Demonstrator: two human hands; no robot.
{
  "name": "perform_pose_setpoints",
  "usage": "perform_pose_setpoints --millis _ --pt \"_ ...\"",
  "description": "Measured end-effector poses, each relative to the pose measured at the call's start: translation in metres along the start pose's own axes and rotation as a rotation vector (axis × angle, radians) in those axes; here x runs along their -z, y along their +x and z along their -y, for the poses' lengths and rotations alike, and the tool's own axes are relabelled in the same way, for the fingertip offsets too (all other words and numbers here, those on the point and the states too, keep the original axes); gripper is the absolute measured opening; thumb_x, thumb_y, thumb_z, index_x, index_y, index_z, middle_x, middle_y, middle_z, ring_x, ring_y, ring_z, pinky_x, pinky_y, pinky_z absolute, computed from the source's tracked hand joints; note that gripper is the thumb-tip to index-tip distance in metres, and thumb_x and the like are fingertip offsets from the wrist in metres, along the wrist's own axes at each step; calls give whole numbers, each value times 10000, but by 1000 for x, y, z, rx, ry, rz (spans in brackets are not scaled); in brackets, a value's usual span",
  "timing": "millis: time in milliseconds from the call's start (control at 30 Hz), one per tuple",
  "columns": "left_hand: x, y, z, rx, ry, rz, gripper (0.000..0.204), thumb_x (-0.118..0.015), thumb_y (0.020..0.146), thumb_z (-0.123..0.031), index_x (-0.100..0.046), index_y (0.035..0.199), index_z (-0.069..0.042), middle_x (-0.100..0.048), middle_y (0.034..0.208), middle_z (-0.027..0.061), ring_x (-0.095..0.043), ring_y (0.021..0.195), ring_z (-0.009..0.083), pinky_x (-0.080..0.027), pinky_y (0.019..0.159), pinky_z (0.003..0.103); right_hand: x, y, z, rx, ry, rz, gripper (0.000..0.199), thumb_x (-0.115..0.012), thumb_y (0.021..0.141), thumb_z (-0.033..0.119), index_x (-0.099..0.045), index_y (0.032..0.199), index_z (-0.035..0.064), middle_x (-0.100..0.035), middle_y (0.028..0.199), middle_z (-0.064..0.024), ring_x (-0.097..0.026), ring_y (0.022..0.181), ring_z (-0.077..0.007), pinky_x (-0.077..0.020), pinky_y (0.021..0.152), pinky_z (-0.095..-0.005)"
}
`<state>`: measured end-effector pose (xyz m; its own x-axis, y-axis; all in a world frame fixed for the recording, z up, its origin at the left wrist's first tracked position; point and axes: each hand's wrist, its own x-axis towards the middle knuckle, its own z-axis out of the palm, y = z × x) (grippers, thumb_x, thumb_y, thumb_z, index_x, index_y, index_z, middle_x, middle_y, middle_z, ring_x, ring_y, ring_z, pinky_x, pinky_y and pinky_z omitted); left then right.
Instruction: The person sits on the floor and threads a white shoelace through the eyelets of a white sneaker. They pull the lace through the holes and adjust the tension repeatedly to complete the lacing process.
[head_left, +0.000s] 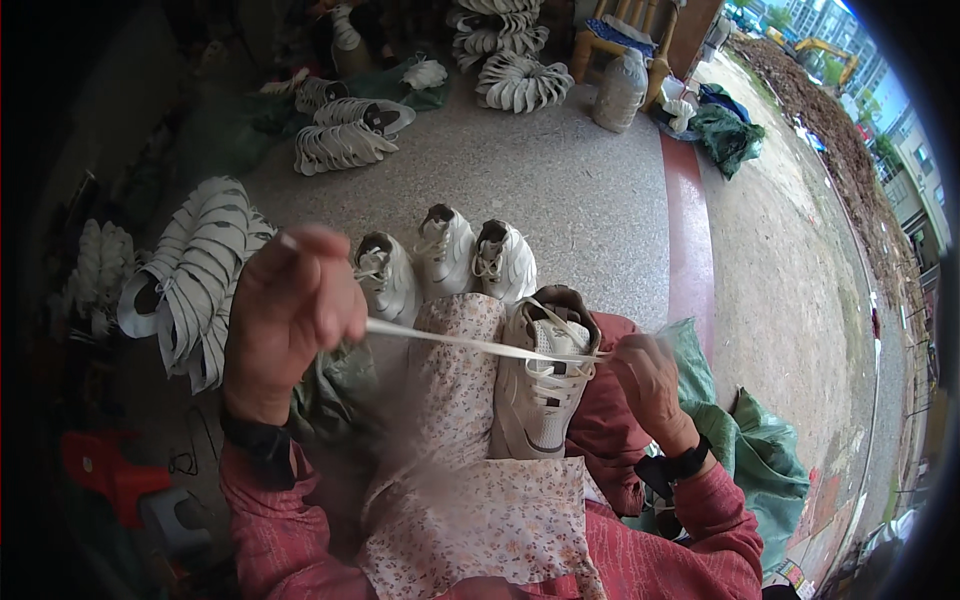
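A white and beige sneaker (515,405) rests on my lap, its toe toward me and its dark-lined opening facing away. A flat white shoelace (450,341) is stretched across the upper part of the sneaker. My left hand (295,315), raised to the left and slightly blurred, is closed on one stretch of it. Beside the sneaker's right side, my right hand (650,385) has its fingertips pinched at the lace's other stretch. Crossed lacing runs down the tongue below the taut lace. A floral apron (455,370) covers my lap under the sneaker.
Beyond my knees stand three laced sneakers (447,250). Nested rows of white shoe uppers (205,270) lie at left, with further stacks (522,82) at the back. Green sacking (760,450) bunches at right. A plastic jug (621,92) stands by a bamboo chair (630,35); a red stool (110,465) is at lower left.
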<state>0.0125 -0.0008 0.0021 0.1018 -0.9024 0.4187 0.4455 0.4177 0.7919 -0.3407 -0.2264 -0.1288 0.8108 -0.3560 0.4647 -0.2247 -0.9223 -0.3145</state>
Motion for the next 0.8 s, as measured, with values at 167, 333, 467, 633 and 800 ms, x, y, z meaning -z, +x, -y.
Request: perform_pose_setpoints --millis 167,333,467,633,800 --pt "54 11 17 68 116 -505 378 -611 1012 -163 -558 1355 -14 -674 957 29 -637 870 99 -538 874 290 1 -6 -8 -239 442 58 180 -727 849 55 -653 1010 23 -622 1036 -101 -626 934 -245 -491 778 -333" --pt "80 11 39 123 149 -773 315 -625 1007 -176 -590 1284 -31 -698 1107 59 -663 1021 117 -528 855 280 12 18 -6 -541 724 46 150 -714 909 91 -694 1053 51 -621 1120 -65 -638 949 -162 -500 758 -295" --pt "76 12 40 220 302 -850 273 -645 997 -208 -617 1212 -42 -718 1083 61 -682 998 118 -513 735 223 18 39 -4 -404 638 94 165 -713 905 83 -704 1070 64 -627 1132 -70 -631 967 -167 -495 772 -301" --pt "69 7 49 223 309 -713 282 -665 987 -251 -650 1178 -45 -693 880 6 -631 749 61 -425 548 182 1 62 6 -125 538 246 170 -728 881 79 -714 1049 56 -636 1125 -81 -636 984 -219 -506 821 -328" --pt "46 4 83 487 574 -484 212 -591 1009 -145 -676 1141 -3 -623 785 -34 -517 639 24 -421 582 179 -18 83 13 95 414 246 144 -747 822 72 -736 965 72 -641 957 -70 -628 917 -265 -495 842 -384"
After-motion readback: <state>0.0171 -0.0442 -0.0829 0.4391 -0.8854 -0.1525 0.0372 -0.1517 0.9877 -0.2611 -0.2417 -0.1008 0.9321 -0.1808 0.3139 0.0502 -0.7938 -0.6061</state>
